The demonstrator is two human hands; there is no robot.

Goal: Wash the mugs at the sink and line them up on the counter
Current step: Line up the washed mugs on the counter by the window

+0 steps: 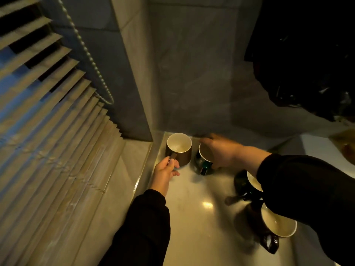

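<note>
Pinching brown mug handle | left hand; gripping green mug | right hand

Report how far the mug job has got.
Done: four mugs stand on the counter. In hand: left hand pinches the brown mug by its handle; right hand grips the green mug from above. Left, likely: lining up the dark mug and nearest mug. Washing cannot be judged.

Slatted blind; grey wall (dim)
</note>
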